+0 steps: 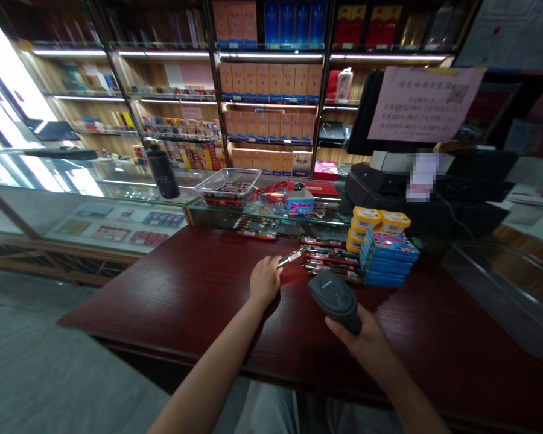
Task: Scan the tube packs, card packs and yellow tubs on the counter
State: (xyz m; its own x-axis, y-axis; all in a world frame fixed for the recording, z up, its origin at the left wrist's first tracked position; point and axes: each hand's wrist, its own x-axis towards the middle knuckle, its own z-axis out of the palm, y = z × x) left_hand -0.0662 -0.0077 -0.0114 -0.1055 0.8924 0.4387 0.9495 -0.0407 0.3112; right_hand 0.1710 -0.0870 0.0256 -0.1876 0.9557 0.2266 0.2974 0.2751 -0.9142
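Note:
My left hand (265, 281) is closed on one end of a slim dark packet (292, 257) with a white barcode label, just over the table. In my right hand (366, 337) is a dark grey barcode scanner (332, 295), its head turned toward the packet and a reddish glow on the wood between them. Beyond the scanner lies a row of similar slim packets (332, 258). Right beside them stand a stack of blue boxes (389, 262) and several yellow tubs (365, 218). A few more slim packets (257, 228) lie farther back by the glass counter.
The dark red table (199, 289) ends at the glass counter (217, 220), which bears a clear plastic basket (230, 181), a small pink and blue box (299, 203) and a black bottle (161, 173). A monitor (366, 114) stands back right; a transparent bin (493, 295) is at the right.

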